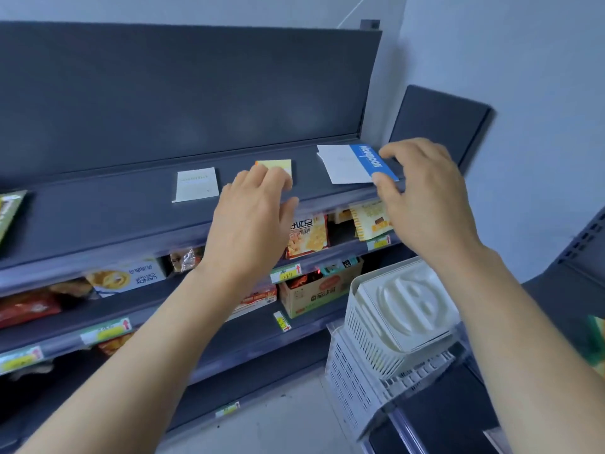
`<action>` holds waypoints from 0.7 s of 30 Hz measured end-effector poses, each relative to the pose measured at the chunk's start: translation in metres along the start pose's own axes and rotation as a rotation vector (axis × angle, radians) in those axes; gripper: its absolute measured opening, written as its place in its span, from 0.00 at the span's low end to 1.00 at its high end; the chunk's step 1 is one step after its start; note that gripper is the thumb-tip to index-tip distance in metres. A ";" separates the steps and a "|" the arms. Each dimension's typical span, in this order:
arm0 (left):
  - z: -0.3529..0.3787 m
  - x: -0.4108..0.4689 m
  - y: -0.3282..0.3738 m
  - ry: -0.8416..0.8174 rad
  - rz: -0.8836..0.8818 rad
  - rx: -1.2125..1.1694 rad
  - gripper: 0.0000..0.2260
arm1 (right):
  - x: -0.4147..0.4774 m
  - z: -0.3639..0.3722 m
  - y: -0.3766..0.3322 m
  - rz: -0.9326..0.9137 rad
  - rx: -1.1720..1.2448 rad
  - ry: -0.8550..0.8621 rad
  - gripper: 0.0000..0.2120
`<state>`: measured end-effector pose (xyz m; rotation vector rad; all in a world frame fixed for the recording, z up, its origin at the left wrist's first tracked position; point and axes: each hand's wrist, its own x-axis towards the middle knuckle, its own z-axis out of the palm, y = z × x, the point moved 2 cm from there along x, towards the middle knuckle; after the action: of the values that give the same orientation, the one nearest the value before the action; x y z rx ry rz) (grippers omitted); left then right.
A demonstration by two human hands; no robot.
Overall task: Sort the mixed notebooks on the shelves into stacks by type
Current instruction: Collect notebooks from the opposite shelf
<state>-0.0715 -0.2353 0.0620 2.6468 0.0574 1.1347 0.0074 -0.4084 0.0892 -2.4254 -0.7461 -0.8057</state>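
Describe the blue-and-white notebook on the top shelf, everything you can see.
The notebook lies flat near the right end of the top shelf, slightly skewed. Its cover is white with a blue band along the right side that carries white lettering. It looks like thin card or paper. A second white edge shows at its left, so it may rest on another sheet. The right hand pinches the blue end, thumb on the near edge and fingers on the far edge.

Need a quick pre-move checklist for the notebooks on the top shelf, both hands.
1. Right hand grip on blue notebook: ok, thumb and finger pinch its right edge.
2. Left hand grip on yellow notebook: not ok, fingers lie over it, thumb off.
3. White notebook flat, apart from the others: ok.
4. Blue notebook's stack squared: not ok, left corners offset.
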 end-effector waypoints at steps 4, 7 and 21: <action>0.019 0.017 -0.020 0.003 -0.012 -0.007 0.07 | 0.026 0.028 0.009 0.022 -0.024 -0.028 0.14; 0.042 0.032 -0.028 -0.020 0.017 0.013 0.06 | 0.047 0.048 0.024 0.045 -0.034 -0.048 0.14; 0.185 0.168 -0.049 -0.111 0.076 0.161 0.07 | 0.180 0.167 0.160 0.229 -0.034 -0.278 0.17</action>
<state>0.1812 -0.2054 0.0463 2.8721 0.0288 1.0438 0.2939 -0.3677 0.0447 -2.6245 -0.5403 -0.4007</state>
